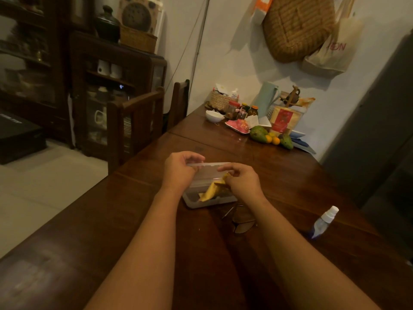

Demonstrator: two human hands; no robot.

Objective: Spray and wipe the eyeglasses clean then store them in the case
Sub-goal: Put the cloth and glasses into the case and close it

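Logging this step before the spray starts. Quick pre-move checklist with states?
1. Case open: ok, the left hand holds its clear lid up.
2. Cloth in hand: ok, the right hand pinches the yellow cloth, whose lower end hangs in the case.
3. Eyeglasses out of the case: ok, they lie on the table just in front of it, partly under the right forearm.
4. Spray bottle within sight: ok, lying on its side to the right, untouched.
5. Lenses dirty or clean: cannot tell, too dark.
6. A hand free for the bottle: not ok, both are busy.
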